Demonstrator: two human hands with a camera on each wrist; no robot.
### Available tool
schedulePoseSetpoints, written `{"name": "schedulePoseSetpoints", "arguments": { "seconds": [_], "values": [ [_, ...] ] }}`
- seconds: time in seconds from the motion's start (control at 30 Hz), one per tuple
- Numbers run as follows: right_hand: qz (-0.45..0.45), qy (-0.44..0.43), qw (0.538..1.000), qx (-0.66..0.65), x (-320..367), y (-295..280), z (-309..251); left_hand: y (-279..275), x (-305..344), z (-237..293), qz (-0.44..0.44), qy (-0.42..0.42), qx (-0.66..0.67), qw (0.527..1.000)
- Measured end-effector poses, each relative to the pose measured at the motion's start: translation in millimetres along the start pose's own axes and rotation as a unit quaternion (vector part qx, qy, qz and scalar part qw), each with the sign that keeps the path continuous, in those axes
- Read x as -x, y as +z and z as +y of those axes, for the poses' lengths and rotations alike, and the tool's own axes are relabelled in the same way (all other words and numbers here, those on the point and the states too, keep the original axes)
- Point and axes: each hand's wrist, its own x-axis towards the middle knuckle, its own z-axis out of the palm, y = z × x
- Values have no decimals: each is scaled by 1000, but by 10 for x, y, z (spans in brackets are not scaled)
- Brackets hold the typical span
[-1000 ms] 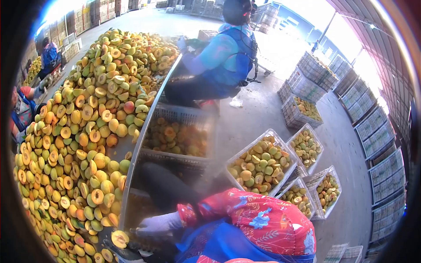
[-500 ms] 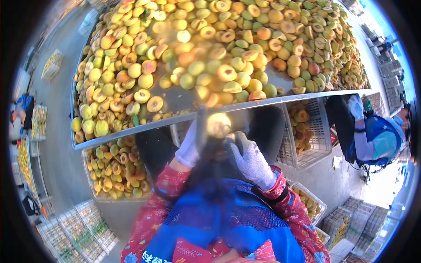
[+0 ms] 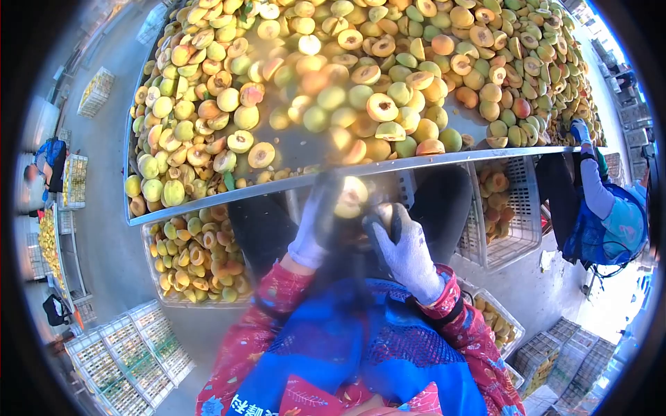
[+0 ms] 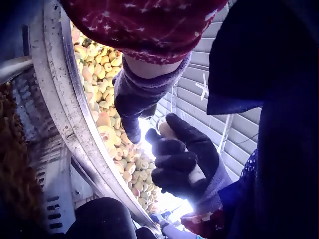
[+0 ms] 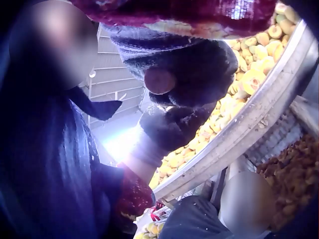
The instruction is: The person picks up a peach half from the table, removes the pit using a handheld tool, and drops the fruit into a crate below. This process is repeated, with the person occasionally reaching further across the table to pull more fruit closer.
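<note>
In the head view, my left hand, in a pale glove partly lost in a blurred smear, holds a cut yellow peach just below the table's rim. My right hand, gloved with dark fingers, is right beside the fruit. Its fingers curl round a small tool with a pale handle, whose end sticks out below the fist in the left wrist view. The handle's round end shows in the right wrist view. Beyond the metal-rimmed table edge lie heaped peach halves.
Crates of peach halves stand under the table's edge, one at left and one at right. Another person sits at the right, one hand on the heap. Stacked crates stand on the floor behind left.
The head view has swung from the right side round to the table front, then shifted slightly. Both hands stay together at the peach. The neighbour's hand has moved onto the heap.
</note>
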Motion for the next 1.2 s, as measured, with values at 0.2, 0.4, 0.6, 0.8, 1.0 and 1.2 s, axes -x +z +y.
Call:
{"name": "schedulePoseSetpoints", "arguments": {
  "seconds": [0.2, 0.4, 0.6, 0.8, 1.0, 1.2],
  "values": [
    [71, 97, 989, -86, -202, 166, 227, 271, 334, -385, -49, 44, -184, 981],
    [92, 23, 995, -10, -235, 176, 352, 223, 61, 139, -53, -273, 152, 949],
    [-37, -36, 998, 31, -14, 8, 132, 279, 177, -214, 22, -281, 341, 897],
    [-65, -16, 992, 104, 93, 22, 57, 258, 221, -150, 14, -330, 430, 840],
    [-36, -63, 993, 95, 143, 95, 172, 328, 314, -154, -10, -199, 147, 969],
    [-38, -269, 885, 378, 203, 82, 196, 405, 402, -52, 78, -186, 78, 976]
  ]
}}
